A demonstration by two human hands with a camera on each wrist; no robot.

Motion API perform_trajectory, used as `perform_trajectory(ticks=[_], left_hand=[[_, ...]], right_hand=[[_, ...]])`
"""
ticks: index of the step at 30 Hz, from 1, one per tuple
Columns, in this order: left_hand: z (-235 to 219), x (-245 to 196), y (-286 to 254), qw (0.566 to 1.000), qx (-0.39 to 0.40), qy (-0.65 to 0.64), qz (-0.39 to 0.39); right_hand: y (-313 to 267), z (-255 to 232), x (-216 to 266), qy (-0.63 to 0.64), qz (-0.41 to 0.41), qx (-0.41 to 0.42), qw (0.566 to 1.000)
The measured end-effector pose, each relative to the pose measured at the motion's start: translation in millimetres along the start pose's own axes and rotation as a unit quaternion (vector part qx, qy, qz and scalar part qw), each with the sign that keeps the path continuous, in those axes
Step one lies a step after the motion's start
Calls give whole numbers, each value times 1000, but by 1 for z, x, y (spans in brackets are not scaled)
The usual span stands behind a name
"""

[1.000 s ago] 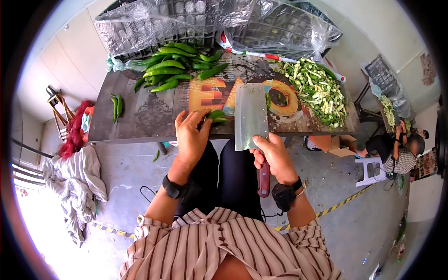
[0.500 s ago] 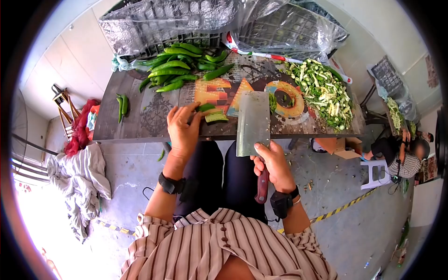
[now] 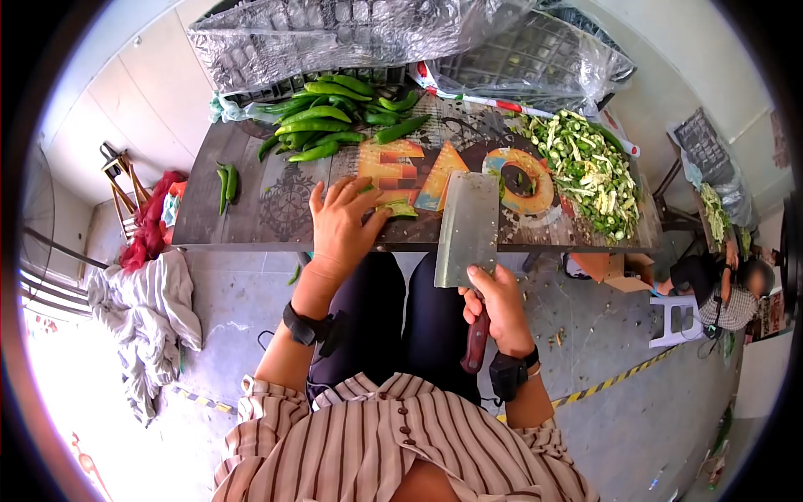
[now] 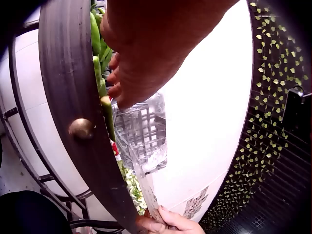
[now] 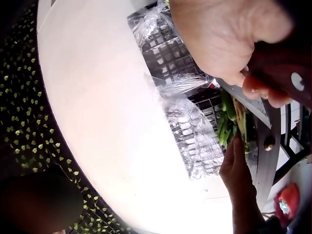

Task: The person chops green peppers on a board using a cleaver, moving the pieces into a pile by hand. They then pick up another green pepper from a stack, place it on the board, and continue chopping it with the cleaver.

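My right hand [image 3: 499, 308] grips a cleaver by its dark red handle [image 3: 474, 345], thumb against the base of the blade. The broad cleaver blade [image 3: 468, 230] stands up over the table's front edge, dusted with small bits. Fingers spread and slightly bent, my left hand [image 3: 343, 226] rests at the front edge of the table. Its fingertips and thumb are right at the left end of a cut-open green pepper [image 3: 401, 208], partly covering it. In the right wrist view the left hand [image 5: 239, 170] reaches to the peppers.
Whole green peppers [image 3: 322, 117] lie heaped at the back left, with a few [image 3: 227, 186] apart at the left. Chopped pepper [image 3: 590, 176] is piled on the right. Plastic-wrapped black crates [image 3: 360, 50] line the back of the table [image 3: 251, 226]. Another person [image 3: 728, 293] sits far right.
The cut-open pepper came into sight from under the left hand, its pale inside showing. The left hand shifted left, then back over its end. The cleaver stays gripped and has tilted slightly.
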State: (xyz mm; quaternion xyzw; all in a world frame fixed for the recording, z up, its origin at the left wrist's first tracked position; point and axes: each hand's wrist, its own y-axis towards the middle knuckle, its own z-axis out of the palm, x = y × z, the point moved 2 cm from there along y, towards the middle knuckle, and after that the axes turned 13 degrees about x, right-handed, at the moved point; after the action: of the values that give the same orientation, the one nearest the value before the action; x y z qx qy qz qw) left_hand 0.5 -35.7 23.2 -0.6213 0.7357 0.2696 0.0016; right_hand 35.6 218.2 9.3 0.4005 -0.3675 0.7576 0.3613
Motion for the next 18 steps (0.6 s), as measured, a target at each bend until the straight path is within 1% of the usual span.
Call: perform_trajectory(ticks=[4,7,10,12,16,18], left_hand=[[4,-5,-2,1000,12,3,-3],[2,-6,-3,1000,6,-8,12],[2,-10,-2,999,-12,-27,28],[4,-14,0,998,-47,-10,43],[3,-23,-8,996,-50,5,68],[3,-24,-15,993,-73,-2,95]], right_hand=[[-3,-2,0,-1,-8,0,1000],[-5,-2,-1,0,-9,-4,1000],[-5,-2,-2,2,-7,-6,1000],[-6,-2,-2,2,-6,-5,1000],[-7,-1,-4,2,-8,-13,1000],[-7,-2,-5,3,-9,-13,1000]])
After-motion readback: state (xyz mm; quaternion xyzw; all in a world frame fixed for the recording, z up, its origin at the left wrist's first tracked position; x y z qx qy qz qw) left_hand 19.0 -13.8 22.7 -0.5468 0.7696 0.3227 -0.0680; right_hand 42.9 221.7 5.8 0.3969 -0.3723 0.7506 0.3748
